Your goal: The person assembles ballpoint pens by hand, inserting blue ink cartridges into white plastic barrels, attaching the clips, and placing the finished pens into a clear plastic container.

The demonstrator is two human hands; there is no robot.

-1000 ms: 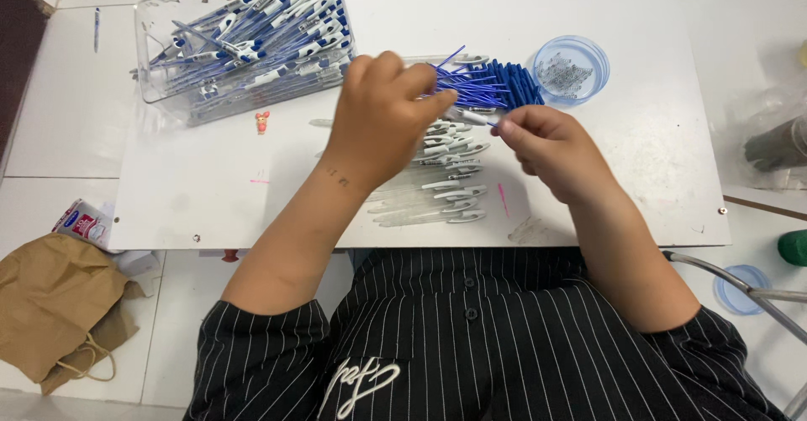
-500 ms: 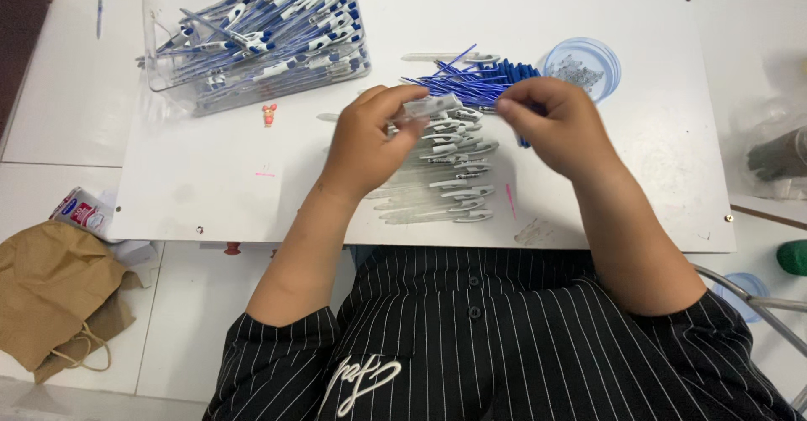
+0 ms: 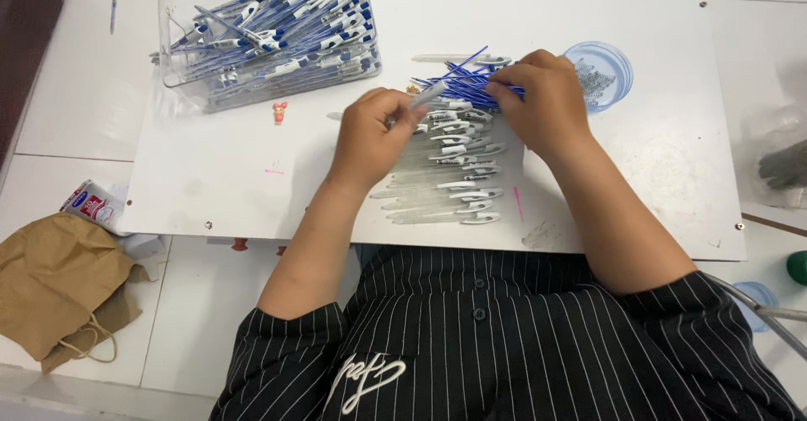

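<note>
Pen parts mid-board, both hands busy

Left hand (image 3: pixel 374 135) pinching a clear pen barrel (image 3: pixel 427 96); right hand (image 3: pixel 542 102) curled onto blue refills (image 3: pixel 458 81) near white board's (image 3: pixel 252 194) far edge; open board by near-left corner.

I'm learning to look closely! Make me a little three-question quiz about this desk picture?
1. True or false: the left hand holds a clear plastic pen barrel.
2. What does the right hand rest on? A) the pile of thin blue ink refills B) the crumpled brown paper bag C) the clear plastic box of finished blue-and-white pens
3. Fill in: the small round blue lid holding tiny metal parts lies on the ___ board.

Key: 1 true; 2 A; 3 white
</note>
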